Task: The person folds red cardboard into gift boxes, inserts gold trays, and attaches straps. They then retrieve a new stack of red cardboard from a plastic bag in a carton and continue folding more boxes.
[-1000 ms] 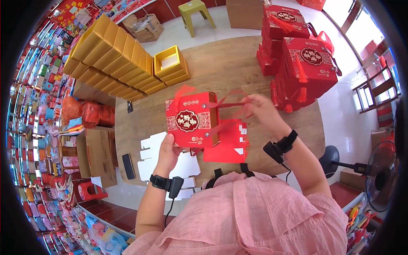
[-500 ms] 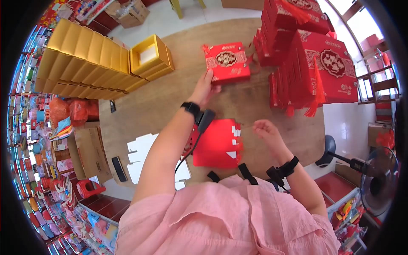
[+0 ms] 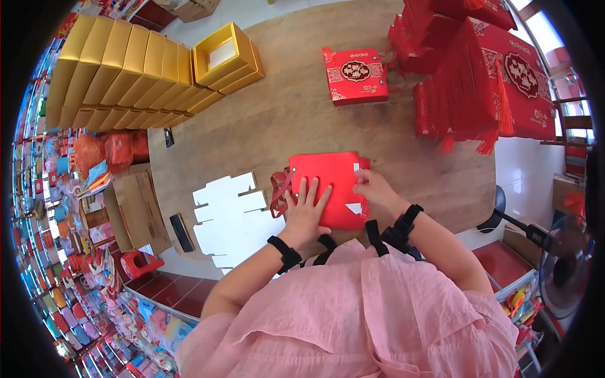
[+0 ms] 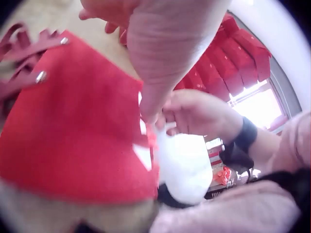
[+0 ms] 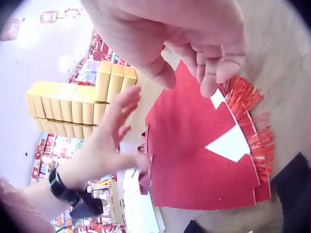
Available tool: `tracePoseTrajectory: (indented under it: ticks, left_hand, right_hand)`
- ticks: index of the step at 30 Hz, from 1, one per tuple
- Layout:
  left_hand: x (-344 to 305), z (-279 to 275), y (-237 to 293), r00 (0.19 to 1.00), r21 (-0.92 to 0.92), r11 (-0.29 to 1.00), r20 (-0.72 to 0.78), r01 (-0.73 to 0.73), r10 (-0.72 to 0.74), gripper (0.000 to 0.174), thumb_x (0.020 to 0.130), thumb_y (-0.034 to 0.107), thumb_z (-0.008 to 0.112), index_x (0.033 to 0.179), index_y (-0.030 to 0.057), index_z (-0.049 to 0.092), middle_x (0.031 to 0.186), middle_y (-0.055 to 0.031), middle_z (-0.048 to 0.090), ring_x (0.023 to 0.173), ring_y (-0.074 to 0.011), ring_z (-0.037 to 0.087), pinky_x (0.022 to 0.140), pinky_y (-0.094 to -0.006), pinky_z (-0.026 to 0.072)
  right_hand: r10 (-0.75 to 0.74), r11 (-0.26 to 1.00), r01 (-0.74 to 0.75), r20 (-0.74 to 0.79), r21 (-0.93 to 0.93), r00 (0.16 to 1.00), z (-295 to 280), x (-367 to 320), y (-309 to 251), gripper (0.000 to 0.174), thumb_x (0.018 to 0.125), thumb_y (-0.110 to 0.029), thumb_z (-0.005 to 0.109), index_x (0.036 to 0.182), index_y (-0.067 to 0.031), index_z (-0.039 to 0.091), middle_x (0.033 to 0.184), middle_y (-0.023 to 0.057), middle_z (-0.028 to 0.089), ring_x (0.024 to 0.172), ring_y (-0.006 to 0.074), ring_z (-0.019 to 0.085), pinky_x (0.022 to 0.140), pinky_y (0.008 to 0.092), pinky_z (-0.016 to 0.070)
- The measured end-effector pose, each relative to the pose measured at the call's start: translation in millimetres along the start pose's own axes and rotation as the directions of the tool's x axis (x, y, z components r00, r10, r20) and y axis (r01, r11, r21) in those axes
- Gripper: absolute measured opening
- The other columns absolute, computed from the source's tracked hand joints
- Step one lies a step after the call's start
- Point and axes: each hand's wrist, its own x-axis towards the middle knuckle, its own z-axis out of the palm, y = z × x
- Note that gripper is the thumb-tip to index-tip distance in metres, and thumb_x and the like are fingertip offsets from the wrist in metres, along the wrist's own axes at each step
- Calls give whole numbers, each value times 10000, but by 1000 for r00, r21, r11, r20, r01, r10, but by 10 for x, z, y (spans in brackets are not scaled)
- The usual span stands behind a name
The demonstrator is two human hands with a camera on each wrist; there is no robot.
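Note:
Flat red cardboard sheets [image 3: 337,167] lie stacked in front of me, with dark red ribbon handles [image 3: 280,192] at the left edge, white corner tabs [image 5: 231,144] and red tassels [image 5: 262,141] at the right. My left hand [image 3: 307,211], fingers spread, is over the left part of the top sheet. My right hand [image 3: 376,189] is at the sheets' right edge, its fingers loosely bent; the right wrist view shows thumb and fingertips apart with nothing between them. Farther back stands a folded red gift box [image 3: 356,74] with a patterned lid.
White die-cut cardboard [image 3: 230,217] lies left of the red sheets, beside a dark phone [image 3: 181,233]. Gold boxes [image 3: 120,63] form a long stack at back left. Red gift boxes [image 3: 466,94] are piled at back right. A fan [image 3: 561,271] stands beyond the table's right side.
The red gift box went from in front of me to the back of the table, where my left hand let it go. Both hands have since come to the flat red sheets.

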Motion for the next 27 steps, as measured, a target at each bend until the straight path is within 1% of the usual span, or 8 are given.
tracePoseTrajectory:
  ticks: [1, 3, 13, 16, 18, 22, 25, 27]
  left_hand:
    - [8, 122, -24, 999, -9, 1000, -24, 26, -26, 1083, 600, 438, 804, 1467, 166, 215, 1497, -194, 198, 1386, -417, 161, 1005, -670, 254]
    - [25, 228, -41, 996, -11, 999, -70, 52, -53, 1091, 601, 463, 797, 1472, 174, 206, 1499, -191, 200, 1387, -420, 156, 996, -686, 249]
    - [-34, 368, -81, 977, -33, 999, -212, 13, -20, 1090, 582, 497, 790, 1460, 160, 238, 1485, -190, 237, 1377, -393, 210, 983, -673, 283]
    - [-39, 393, -102, 973, -44, 999, -231, -2, -8, 1086, 583, 491, 790, 1458, 159, 240, 1484, -191, 239, 1373, -396, 217, 976, -676, 289]
    - [-40, 387, -95, 973, -35, 999, -229, -3, -6, 1083, 586, 486, 791, 1458, 158, 239, 1484, -192, 237, 1374, -396, 215, 976, -678, 286]
    - [-48, 361, -78, 978, -17, 1000, -208, -1, -3, 1071, 604, 484, 782, 1457, 137, 236, 1488, -200, 216, 1379, -407, 192, 968, -675, 298]
    - [-53, 397, -97, 974, -38, 999, -226, -5, -4, 1071, 601, 484, 785, 1455, 137, 240, 1492, -198, 204, 1385, -404, 177, 973, -677, 292]
    - [-59, 414, -109, 968, -75, 997, -249, -7, -12, 1071, 594, 466, 795, 1455, 145, 244, 1496, -199, 192, 1391, -401, 163, 980, -679, 280]
  right_hand:
    - [5, 1000, -5, 1, -8, 1000, 16, -17, -15, 396, 750, -89, 643, 1115, 51, 579, 910, 106, 578, 829, 200, 574, 743, 296, 467]
    - [98, 961, -101, 23, 257, 995, 36, -85, -129, 428, 763, -79, 654, 1162, 43, 562, 986, 85, 549, 889, 170, 542, 784, 283, 451]
    - [57, 945, -67, 40, 321, 998, 68, -210, -363, 290, 851, -83, 570, 1131, -11, 596, 1071, 40, 594, 988, 117, 539, 835, 251, 430]
    - [35, 961, -46, 46, 274, 998, 90, -198, -382, 245, 851, -74, 563, 1077, 8, 607, 1032, 54, 610, 973, 136, 555, 848, 263, 440]
    - [-39, 999, 39, -9, -22, 999, 133, -207, -417, 213, 837, -57, 579, 1035, 19, 602, 998, 77, 620, 922, 151, 583, 828, 282, 461]
    - [-147, 984, 137, -82, -118, 986, 293, -231, -417, 228, 814, -40, 605, 1029, 24, 565, 949, 100, 618, 871, 174, 601, 798, 302, 480]
    - [-20, 996, 32, -143, 83, 990, 348, -260, -406, 274, 806, -29, 618, 1061, -5, 520, 955, 95, 606, 866, 170, 603, 781, 293, 486]
    - [150, 906, -157, 49, 393, 987, 257, -284, -360, 306, 831, -26, 606, 1107, -31, 476, 1020, 89, 587, 943, 156, 582, 813, 269, 479]
